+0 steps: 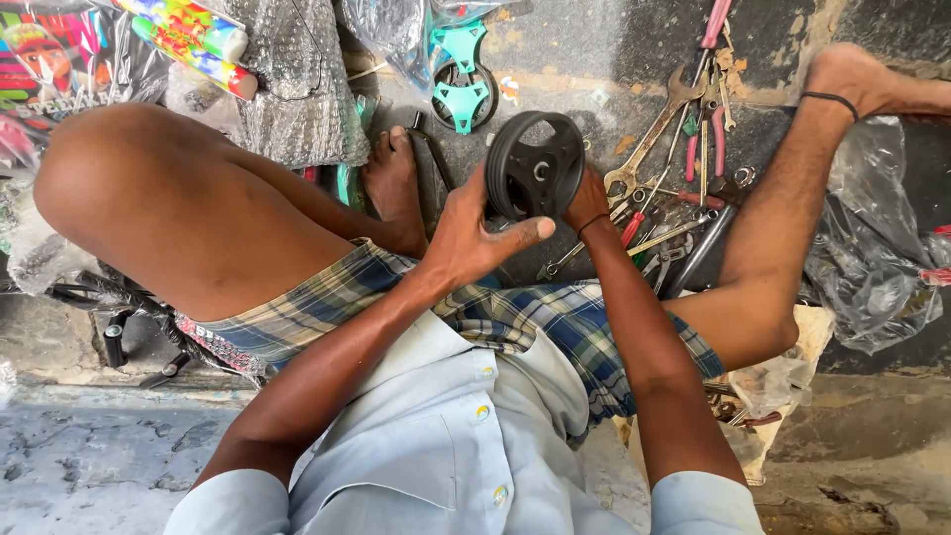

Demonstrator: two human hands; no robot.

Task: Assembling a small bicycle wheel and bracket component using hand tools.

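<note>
A small black plastic wheel with spokes and a centre hub is held up in front of me, above my lap. My left hand cups its left rim, thumb stretched out under the wheel. My right hand grips the wheel's right side from behind; a thin black band circles that wrist. I sit on the ground with bare legs spread and a checked cloth over my lap.
Several spanners, pliers and screwdrivers lie on the ground between my legs. A teal wheel with teal plastic parts sits beyond. Plastic bags lie at the right, bubble wrap and colourful packages at the top left.
</note>
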